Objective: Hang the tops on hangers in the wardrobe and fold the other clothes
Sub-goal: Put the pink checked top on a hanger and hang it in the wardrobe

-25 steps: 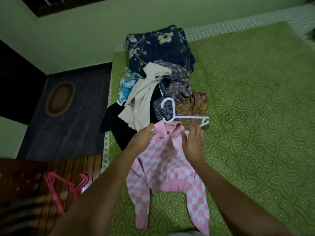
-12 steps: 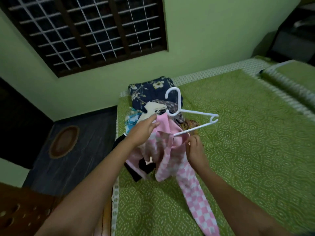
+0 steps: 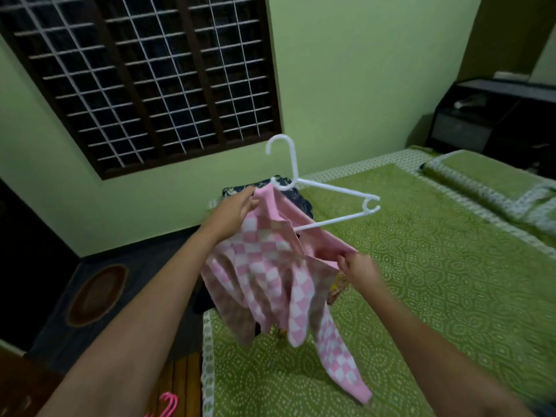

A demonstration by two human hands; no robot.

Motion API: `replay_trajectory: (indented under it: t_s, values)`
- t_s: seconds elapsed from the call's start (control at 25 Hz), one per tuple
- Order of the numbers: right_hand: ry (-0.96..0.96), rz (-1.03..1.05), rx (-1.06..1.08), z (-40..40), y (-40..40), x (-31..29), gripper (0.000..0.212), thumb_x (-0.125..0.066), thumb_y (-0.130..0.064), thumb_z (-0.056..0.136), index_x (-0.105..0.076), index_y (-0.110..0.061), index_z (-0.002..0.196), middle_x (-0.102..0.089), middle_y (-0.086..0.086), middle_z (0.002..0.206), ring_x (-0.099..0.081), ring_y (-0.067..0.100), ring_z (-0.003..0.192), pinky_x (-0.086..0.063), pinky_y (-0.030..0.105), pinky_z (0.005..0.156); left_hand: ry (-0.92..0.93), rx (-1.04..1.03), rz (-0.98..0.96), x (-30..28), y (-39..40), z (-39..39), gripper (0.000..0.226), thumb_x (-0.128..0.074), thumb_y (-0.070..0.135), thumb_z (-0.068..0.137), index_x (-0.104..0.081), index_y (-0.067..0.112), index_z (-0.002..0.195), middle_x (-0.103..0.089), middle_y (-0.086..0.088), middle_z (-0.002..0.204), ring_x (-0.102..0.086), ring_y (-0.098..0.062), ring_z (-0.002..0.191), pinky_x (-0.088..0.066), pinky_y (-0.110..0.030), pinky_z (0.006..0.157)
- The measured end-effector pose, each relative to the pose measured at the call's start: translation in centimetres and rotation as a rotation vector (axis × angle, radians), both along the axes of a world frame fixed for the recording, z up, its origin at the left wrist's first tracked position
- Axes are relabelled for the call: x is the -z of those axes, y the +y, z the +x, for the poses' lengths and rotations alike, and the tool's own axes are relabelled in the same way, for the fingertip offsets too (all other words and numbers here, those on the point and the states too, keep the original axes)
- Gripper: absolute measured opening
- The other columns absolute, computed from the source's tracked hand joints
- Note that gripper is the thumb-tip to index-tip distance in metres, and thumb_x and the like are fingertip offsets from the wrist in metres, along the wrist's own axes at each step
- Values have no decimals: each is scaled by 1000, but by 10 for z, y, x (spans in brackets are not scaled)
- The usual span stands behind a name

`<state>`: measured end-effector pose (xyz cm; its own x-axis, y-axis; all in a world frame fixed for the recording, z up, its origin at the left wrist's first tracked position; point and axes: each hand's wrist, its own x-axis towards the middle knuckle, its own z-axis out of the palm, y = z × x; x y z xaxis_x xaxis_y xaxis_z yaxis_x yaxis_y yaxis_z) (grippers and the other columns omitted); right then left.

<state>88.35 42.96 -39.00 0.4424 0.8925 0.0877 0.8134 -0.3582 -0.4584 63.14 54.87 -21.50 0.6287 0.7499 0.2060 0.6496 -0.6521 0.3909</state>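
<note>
A pink-and-white checkered knit top (image 3: 264, 266) hangs in the air above the green patterned bed (image 3: 436, 281), partly draped on a white plastic hanger (image 3: 325, 188). The left hand (image 3: 231, 215) pinches the top's collar edge beside the hanger's neck. The right hand (image 3: 361, 270) pinches its pink hem lower down.

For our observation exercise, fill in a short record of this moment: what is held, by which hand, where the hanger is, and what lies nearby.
Held item: pink checked top, lifted above the bed
Left hand: grips the top at its neck
Right hand: pinches the top's pink edge
Hanger: white, one end inside the top, the other end and hook sticking out
Behind the top: clothes pile, mostly hidden
Floor: pink hangers at the bottom edge
Wardrobe: not in view
</note>
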Motion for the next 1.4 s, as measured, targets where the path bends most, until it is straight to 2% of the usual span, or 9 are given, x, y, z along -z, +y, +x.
replay_trajectory:
  t_s: [0.12,0.28,0.56,0.68,0.84,0.96,1.08,1.16,1.4]
  values:
    - [69,163,168,12,-26,-23,19,-59,-8,84,-76,-14,89,-71,19,85,-68,33,76,-41,31,60,-80,34,-134,33,-5,-32,23,-39,18,102,-53,20,121,-62,4,113,-62,-16,100,-52,-20,78]
    - [135,202,273,27,-36,-67,27,-59,-8,81,-76,-21,97,-70,21,87,-68,33,80,-46,32,62,-192,88,-204,59,-25,-50,55,-41,11,101,-52,65,96,-61,38,94,-58,16,87,-41,0,68]
    - [-46,137,289,37,-82,-123,39,-56,-2,80,-74,-26,105,-71,15,93,-64,31,88,-50,34,68,-35,142,45,61,-21,20,20,-47,29,96,-60,32,110,-64,6,113,-61,-16,99,-45,-27,80]
    - [80,384,291,37,-112,-148,43,-57,-3,80,-71,-28,112,-73,3,102,-66,16,85,-48,22,63,-147,124,-27,60,-30,73,28,-33,31,99,-58,33,112,-65,5,111,-61,-19,96,-51,-40,85]
    - [221,419,177,67,-173,-177,38,-59,-11,83,-70,-37,108,-72,-11,69,-57,19,59,-39,25,57,-262,253,-42,46,-57,151,25,-34,24,102,-55,30,114,-66,1,107,-62,-21,90,-53,-37,74]
    - [44,677,501,143,-238,-196,24,-63,-36,89,-70,-30,111,-71,-12,101,-62,17,98,-45,28,85,-343,426,13,30,-79,208,24,-40,18,101,-58,17,117,-67,-6,108,-62,-25,91,-48,-37,72]
    - [-70,97,400,197,-288,-204,33,-47,-44,96,-58,-34,126,-58,-17,105,-44,17,119,-29,42,102,-410,568,49,11,-108,261,26,-43,21,98,-59,14,118,-67,-5,110,-61,-17,92,-45,-32,72]
    - [-51,-24,347,235,-321,-195,32,-42,-37,100,-63,-26,122,-65,-7,114,-50,20,122,-30,45,103,-420,598,68,7,-138,314,22,-47,14,99,-60,13,116,-68,-6,106,-59,-16,87,-39,-28,69]
    - [-150,550,663,310,-406,-193,22,-52,-22,97,-71,-11,97,-71,8,85,-63,26,80,-44,36,72,-433,722,32,9,-242,453,16,-47,11,99,-61,8,107,-60,2,89,-55,-16,78,-30,-20,60]
